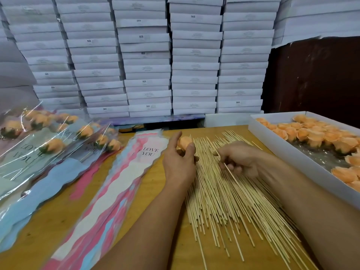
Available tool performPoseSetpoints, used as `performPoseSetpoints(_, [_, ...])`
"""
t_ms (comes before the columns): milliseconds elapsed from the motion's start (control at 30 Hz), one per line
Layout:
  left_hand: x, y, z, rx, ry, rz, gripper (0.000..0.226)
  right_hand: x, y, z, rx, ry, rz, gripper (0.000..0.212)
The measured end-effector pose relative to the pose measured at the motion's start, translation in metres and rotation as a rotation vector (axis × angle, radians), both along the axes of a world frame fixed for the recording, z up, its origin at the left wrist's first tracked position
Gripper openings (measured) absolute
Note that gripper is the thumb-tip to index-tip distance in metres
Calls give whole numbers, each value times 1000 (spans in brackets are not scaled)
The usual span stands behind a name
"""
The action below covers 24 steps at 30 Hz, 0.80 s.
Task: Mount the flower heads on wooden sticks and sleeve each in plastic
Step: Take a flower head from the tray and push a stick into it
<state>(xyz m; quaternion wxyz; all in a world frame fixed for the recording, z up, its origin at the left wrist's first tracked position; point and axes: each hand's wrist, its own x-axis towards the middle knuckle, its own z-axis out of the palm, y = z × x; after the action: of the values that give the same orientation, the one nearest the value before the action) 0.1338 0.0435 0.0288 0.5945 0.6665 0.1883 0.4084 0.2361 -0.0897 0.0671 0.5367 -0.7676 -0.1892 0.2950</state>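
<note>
The orange flower head (184, 142) sits in the left hand (180, 162), held by curled fingers and thumb, just left of the pile of sticks (229, 191). The right hand (238, 159) is over the pile, pinching one stick (232, 175). Plastic sleeves (124, 184) lie left of the pile. A white tray (280, 149) of flowers sits right of it.

On the wooden tabletop (58, 221), the left hand (180, 160) is holding a peach fabric flower head (184, 142). The right hand (240, 159) is pinching a thin wooden stick (231, 175) above the spread pile of sticks (233, 207). A white tray (288, 151) of peach flowers is lying just beside it.
</note>
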Motion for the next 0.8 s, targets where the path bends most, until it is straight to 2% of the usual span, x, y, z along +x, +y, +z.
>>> performPoseSetpoints(67, [-1,0,2,-103,-39,-22,38,-4,1,0,15,21,70,38])
performPoseSetpoints(100, [-2,0,3,-172,-61,-41,34,-8,2,1,11,17,114,38])
performPoseSetpoints(200, [-3,3,7,-347,-114,-78,27,-24,6,5,-30,-69,201,18])
performPoseSetpoints(267, [-5,5,9,-452,-145,-88,26,-33,8,4,3,-110,218,19])
performPoseSetpoints(433, [-8,7,17,-694,-258,-157,30,-58,9,7,184,-49,295,12])
performPoseSetpoints(500, [-8,8,21,-762,-289,-178,30,-63,9,8,202,-97,315,19])
performPoseSetpoints(600, [-11,9,25,-857,-332,-205,39,-71,8,10,237,-123,381,46])
performPoseSetpoints(700, [-11,11,26,-920,-361,-261,47,-82,11,9,284,-155,413,46])
performPoseSetpoints(800, [-10,11,28,-982,-400,-312,41,-87,14,7,316,-226,405,46])
